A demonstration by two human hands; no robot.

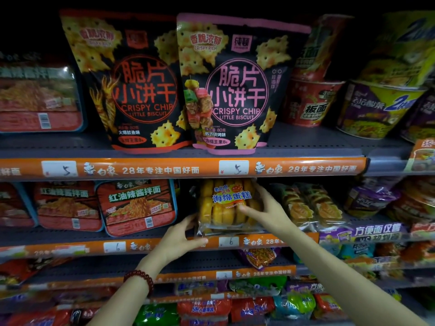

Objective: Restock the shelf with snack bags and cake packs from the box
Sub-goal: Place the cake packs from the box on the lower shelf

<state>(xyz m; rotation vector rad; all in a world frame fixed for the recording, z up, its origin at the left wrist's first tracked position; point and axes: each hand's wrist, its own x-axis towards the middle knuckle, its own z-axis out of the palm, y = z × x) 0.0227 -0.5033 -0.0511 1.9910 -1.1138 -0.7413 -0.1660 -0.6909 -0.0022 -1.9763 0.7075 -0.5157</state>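
A clear pack of yellow sponge cakes [223,208] stands upright on the second shelf [146,234], just under the orange price rail. My left hand [181,238] holds its lower left corner, a red bead bracelet on the wrist. My right hand [268,208] presses on its right side and front, fingers spread. Two black snack bags stand on the shelf above, one with orange print [131,81] and one with pink print [233,83]. The box is out of view.
Red noodle trays [138,205] sit left of the cake pack, and more cake packs [310,205] lie to its right. Instant noodle cups [313,100] fill the upper right. Lower shelves hold several colourful bags [254,304].
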